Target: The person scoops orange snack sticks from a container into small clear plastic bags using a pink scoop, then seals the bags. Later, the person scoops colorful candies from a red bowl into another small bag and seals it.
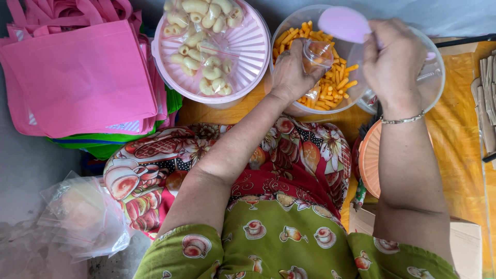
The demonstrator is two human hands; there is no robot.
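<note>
Left hand pinching a small clear bag, right hand holding a pink scoop just above and right of it.

Left hand (292,72) fingers pressed together around the neck of the small clear bag (316,57); bag sits over the clear bowl (289,23), mouth up toward the scoop, a few orange pieces inside. Right hand (391,64) closed on the pink scoop (343,23), handle hidden in the fist; scoop's oval end points left, toward the bag, just beside it. Bag: thin, crinkly film. Orange snack sticks (333,85): short, hard-looking, loose in the bowl. Scoop: smooth matte plastic. Outward: ribbed pink lid (248,46) carrying bagged pale puffs (201,46) left of the bowl; pink fabric totes (77,72) at far left; spare clear bags (82,217) on the floor, bottom-left; orange lid (369,160) by the right forearm.
</note>
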